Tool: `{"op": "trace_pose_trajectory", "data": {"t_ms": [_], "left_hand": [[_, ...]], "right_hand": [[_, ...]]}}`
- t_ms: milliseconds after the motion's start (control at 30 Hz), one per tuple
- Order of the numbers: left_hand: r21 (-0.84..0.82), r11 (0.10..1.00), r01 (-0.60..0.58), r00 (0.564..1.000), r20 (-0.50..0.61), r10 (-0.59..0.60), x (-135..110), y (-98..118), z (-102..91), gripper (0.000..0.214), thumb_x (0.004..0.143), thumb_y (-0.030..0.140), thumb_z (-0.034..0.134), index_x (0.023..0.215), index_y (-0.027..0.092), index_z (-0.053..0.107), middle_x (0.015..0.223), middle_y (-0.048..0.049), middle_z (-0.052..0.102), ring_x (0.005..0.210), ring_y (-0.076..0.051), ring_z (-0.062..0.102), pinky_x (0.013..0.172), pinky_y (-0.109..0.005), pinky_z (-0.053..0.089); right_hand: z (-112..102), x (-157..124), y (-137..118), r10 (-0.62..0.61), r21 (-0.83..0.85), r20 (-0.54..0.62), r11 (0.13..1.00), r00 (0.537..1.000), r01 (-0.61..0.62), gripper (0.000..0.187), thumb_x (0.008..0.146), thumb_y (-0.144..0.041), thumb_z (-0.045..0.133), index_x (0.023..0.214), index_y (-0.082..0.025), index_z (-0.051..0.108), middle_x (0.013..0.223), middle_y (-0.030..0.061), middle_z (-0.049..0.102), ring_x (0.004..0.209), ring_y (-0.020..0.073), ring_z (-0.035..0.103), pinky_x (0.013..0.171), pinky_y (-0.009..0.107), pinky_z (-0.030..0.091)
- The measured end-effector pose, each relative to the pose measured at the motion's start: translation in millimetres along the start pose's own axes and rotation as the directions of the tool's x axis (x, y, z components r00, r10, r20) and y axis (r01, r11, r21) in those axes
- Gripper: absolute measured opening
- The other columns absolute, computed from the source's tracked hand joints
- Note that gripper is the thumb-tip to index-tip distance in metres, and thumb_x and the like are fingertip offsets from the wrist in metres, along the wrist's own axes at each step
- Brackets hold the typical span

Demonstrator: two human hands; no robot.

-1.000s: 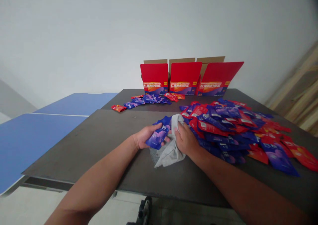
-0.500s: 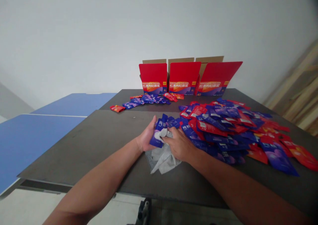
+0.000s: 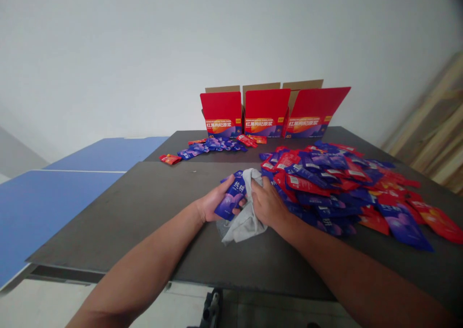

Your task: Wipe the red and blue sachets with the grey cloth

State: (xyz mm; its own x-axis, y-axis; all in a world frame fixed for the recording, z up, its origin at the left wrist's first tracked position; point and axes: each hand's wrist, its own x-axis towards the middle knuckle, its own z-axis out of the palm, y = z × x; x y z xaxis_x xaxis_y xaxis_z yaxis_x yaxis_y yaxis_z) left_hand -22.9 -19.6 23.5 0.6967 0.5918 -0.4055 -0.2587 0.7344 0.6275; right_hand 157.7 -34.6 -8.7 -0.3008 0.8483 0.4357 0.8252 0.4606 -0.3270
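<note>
My left hand point(image 3: 219, 201) grips a blue-purple foil sachet point(image 3: 231, 199) with white lettering, tilted across its palm. My right hand point(image 3: 265, 203) is closed on a crumpled grey cloth point(image 3: 246, 220), right beside the sachet's edge. Part of the cloth hangs down onto the dark tabletop point(image 3: 144, 212) below both hands. Just right of my right hand lies a large loose heap of red and blue sachets point(image 3: 325, 183), its near edge almost touching my fingers.
Three red-flapped cardboard cartons point(image 3: 267, 113) with printed fronts stand open at the far edge. A smaller scatter of sachets point(image 3: 210, 146) lies before them. Blue tables point(image 3: 54, 207) adjoin on the left, and wooden boards point(image 3: 430, 130) lean at the right.
The cloth in my right hand has moved back right off the sachet's face. The sachet has tipped from nearly upright to slanted in my left hand.
</note>
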Motion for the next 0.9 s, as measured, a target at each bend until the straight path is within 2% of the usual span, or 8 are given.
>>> {"op": "trace_pose_trajectory", "data": {"t_ms": [100, 200, 333, 467, 600, 733, 833, 900], "left_hand": [[-0.036, 0.999, 0.020, 0.999, 0.041, -0.019, 0.7, 1.0, -2.2, 0.058, 0.088, 0.063, 0.043, 0.092, 0.009, 0.063, 0.072, -0.0098, 0.060, 0.055, -0.013, 0.052, 0.048, -0.022, 0.040], [-0.119, 0.989, -0.091, 0.993, 0.062, 0.099, 1.8, 4.4, -5.0, 0.052, 0.090, 0.057, 0.042, 0.099, 0.010, 0.062, 0.085, -0.0126, 0.063, 0.065, -0.015, 0.057, 0.051, -0.022, 0.041], [-0.169, 0.962, -0.213, 0.975, 0.028, 0.220, 3.1, 7.9, -7.7, 0.044, 0.091, 0.051, 0.042, 0.111, 0.016, 0.061, 0.086, -0.0091, 0.064, 0.066, -0.017, 0.059, 0.051, -0.024, 0.043], [-0.163, 0.940, -0.299, 0.954, -0.083, 0.289, 5.9, 4.0, -5.8, 0.043, 0.089, 0.055, 0.048, 0.113, 0.022, 0.061, 0.075, -0.0028, 0.061, 0.060, -0.014, 0.059, 0.054, -0.024, 0.046], [-0.148, 0.931, -0.333, 0.942, -0.100, 0.321, 11.7, -4.5, -0.6, 0.048, 0.086, 0.063, 0.047, 0.109, 0.023, 0.062, 0.069, 0.0002, 0.056, 0.057, -0.013, 0.057, 0.057, -0.025, 0.048], [-0.062, 0.933, -0.354, 0.928, -0.151, 0.342, 17.3, -10.9, 1.4, 0.042, 0.089, 0.055, 0.049, 0.105, 0.019, 0.062, 0.067, 0.0006, 0.055, 0.048, -0.009, 0.051, 0.043, -0.018, 0.039], [0.055, 0.958, -0.281, 0.940, -0.186, 0.286, 18.9, -14.6, 0.5, 0.033, 0.088, 0.048, 0.052, 0.083, 0.016, 0.058, 0.057, 0.0013, 0.049, 0.040, -0.007, 0.041, 0.034, -0.016, 0.024], [0.133, 0.970, -0.204, 0.953, -0.202, 0.228, 18.3, -16.5, -0.4, 0.035, 0.088, 0.047, 0.051, 0.071, 0.015, 0.053, 0.052, 0.0021, 0.043, 0.039, -0.007, 0.037, 0.033, -0.015, 0.023]], "right_hand": [[5.5, 0.9, 2.6, 0.069, 0.026, -0.040, 0.997, 0.997, -0.068, 0.046, 0.090, -0.015, 0.036, 0.134, -0.009, 0.046, 0.114, 0.0183, 0.047, 0.101, 0.0276, 0.053, 0.087, 0.039, 0.045], [6.6, -0.5, 0.8, 0.085, 0.019, -0.084, 0.996, 0.993, -0.084, 0.047, 0.092, -0.017, 0.034, 0.137, -0.005, 0.042, 0.114, 0.0206, 0.048, 0.100, 0.0288, 0.052, 0.087, 0.042, 0.045], [1.2, -5.5, -6.5, -0.127, -0.005, -0.041, 0.992, 0.991, 0.127, 0.043, 0.091, -0.017, 0.039, 0.132, -0.013, 0.050, 0.108, 0.0154, 0.050, 0.094, 0.0261, 0.051, 0.086, 0.040, 0.044], [-0.2, -9.9, -12.6, -0.324, 0.000, 0.078, 0.946, 0.943, 0.325, 0.036, 0.091, -0.017, 0.044, 0.122, -0.024, 0.060, 0.110, 0.0110, 0.050, 0.094, 0.0235, 0.049, 0.086, 0.038, 0.042], [1.9, -11.5, -15.2, -0.433, 0.003, 0.142, 0.899, 0.890, 0.437, 0.032, 0.089, -0.016, 0.049, 0.116, -0.025, 0.063, 0.119, 0.0113, 0.049, 0.107, 0.0249, 0.046, 0.092, 0.039, 0.039], [-0.8, -10.3, -16.6, -0.383, -0.035, 0.151, 0.919, 0.911, 0.392, 0.033, 0.092, -0.018, 0.045, 0.120, -0.022, 0.061, 0.111, 0.0116, 0.051, 0.098, 0.0236, 0.048, 0.089, 0.038, 0.041], [-2.0, -9.0, -15.9, -0.291, -0.045, 0.132, 0.953, 0.948, 0.299, 0.034, 0.093, -0.020, 0.041, 0.121, -0.017, 0.059, 0.103, 0.0123, 0.051, 0.089, 0.0240, 0.050, 0.085, 0.039, 0.043], [0.2, -8.5, -13.9, -0.239, -0.020, 0.096, 0.970, 0.966, 0.242, 0.036, 0.092, -0.019, 0.039, 0.124, -0.014, 0.056, 0.103, 0.0134, 0.051, 0.091, 0.0253, 0.050, 0.086, 0.041, 0.044]]}}
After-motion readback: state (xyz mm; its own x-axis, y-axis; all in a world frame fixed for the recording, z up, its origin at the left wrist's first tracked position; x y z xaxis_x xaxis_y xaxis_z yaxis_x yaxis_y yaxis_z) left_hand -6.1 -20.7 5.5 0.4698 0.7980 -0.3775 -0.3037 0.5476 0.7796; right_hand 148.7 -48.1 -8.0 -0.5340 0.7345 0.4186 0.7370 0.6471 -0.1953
